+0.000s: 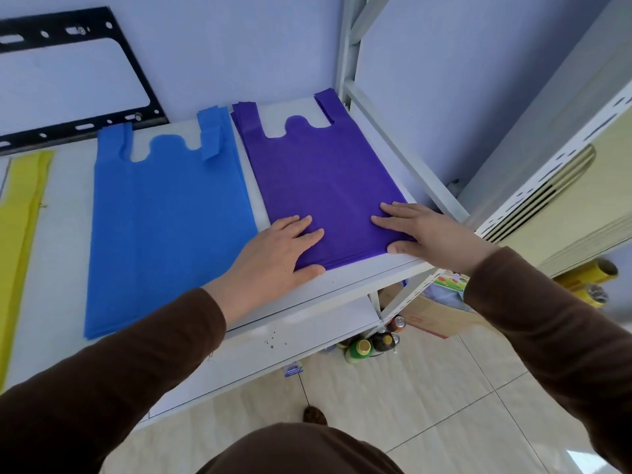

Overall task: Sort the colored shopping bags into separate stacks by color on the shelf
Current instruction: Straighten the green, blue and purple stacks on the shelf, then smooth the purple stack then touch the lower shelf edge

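A stack of purple bags (318, 172) lies flat at the right end of the white shelf (342, 278). My left hand (277, 258) rests flat on its near left corner, fingers spread, thumb on the shelf. My right hand (427, 230) presses flat on the near right corner, thumb at the bag's front edge. To the left lies a stack of blue bags (164, 227), one handle folded over. A yellow bag (20, 234) shows at the far left edge, partly cut off.
A black metal bracket (68, 77) leans against the wall behind the shelf. White shelf uprights (349, 46) stand at the right. Bottles (369, 343) and a cardboard box (434, 316) sit on the tiled floor below; yellow rolls (588, 278) lie at the right.
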Tool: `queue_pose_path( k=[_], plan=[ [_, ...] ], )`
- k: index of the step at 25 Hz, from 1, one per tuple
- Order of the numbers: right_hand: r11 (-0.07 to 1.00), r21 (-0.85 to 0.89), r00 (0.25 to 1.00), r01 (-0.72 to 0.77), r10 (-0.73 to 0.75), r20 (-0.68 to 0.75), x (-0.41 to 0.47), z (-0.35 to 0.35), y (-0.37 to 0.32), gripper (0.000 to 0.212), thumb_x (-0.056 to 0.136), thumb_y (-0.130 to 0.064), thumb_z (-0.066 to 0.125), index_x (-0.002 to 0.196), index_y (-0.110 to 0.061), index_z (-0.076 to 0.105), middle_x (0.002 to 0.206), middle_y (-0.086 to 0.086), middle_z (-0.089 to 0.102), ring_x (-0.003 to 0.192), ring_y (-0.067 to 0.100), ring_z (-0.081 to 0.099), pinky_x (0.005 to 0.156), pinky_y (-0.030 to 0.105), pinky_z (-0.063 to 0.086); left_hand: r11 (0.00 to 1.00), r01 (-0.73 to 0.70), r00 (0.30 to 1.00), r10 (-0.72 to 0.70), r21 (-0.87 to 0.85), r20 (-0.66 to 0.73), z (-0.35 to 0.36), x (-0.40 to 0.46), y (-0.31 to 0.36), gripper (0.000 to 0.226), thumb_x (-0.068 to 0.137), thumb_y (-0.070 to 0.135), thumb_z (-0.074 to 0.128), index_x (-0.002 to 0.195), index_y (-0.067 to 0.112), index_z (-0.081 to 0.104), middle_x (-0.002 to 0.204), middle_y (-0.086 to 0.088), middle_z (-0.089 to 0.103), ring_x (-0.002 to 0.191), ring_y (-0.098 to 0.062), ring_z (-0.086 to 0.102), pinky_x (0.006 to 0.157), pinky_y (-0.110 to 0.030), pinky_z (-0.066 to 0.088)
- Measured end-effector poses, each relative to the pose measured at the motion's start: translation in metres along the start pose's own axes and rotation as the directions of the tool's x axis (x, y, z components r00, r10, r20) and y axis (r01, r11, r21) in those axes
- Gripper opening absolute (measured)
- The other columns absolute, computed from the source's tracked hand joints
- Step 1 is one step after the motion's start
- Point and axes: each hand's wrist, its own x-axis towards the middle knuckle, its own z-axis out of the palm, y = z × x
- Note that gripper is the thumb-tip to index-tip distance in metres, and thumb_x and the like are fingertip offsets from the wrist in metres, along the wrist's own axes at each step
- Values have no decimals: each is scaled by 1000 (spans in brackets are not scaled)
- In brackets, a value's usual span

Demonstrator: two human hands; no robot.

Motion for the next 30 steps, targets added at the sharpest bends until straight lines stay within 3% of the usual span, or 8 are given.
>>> queue_pose_path(
  k=[3,9,14,21,25,30],
  plan=[
    [997,-73,1000,1,-2,-23,-2,3,-1,61,91,-54,37,149,-35,32,159,-7,27,147,17,21,117,33,26,999,-6,999,8,48,-34,3,-2,3,65,95,63,34,152,32,30,160,5,26,147,-15,21,111,-33,34],
    [992,-126,999,7,-12,-42,-5,3,-2,54,94,-47,43,146,-34,38,156,-6,34,146,19,26,117,35,29,993,-29,998,35,116,-53,2,-7,9,63,95,64,33,151,35,32,158,6,30,144,-14,26,104,-33,42],
    [991,-133,999,18,-22,-28,-10,-5,-4,62,87,-57,32,144,-36,41,154,-7,37,144,17,30,114,35,34,991,-36,998,43,131,-50,-3,-10,10,61,94,64,34,149,37,34,156,8,33,142,-14,30,98,-34,46],
    [967,-253,999,13,-21,-28,-11,-7,-12,46,98,-43,43,144,-37,42,154,-7,38,143,18,34,109,36,40,986,-30,998,39,167,-53,-5,-9,17,56,97,57,37,148,35,36,153,7,39,136,-14,37,91,-33,51],
    [983,-182,976,0,-39,-214,-17,-13,-41,48,94,-42,56,139,-29,50,143,-2,52,128,22,47,100,38,44,998,10,993,-3,59,-118,-14,-29,15,61,93,60,45,145,30,40,141,8,49,127,-13,44,90,-31,48],
    [977,-207,936,50,-119,-331,-22,-10,-117,38,93,-40,56,129,-28,59,117,-4,65,105,19,55,90,35,46,989,144,967,-136,25,-217,-46,-90,-16,36,94,48,52,126,32,55,111,11,60,109,-13,50,72,-31,45]
  ],
)
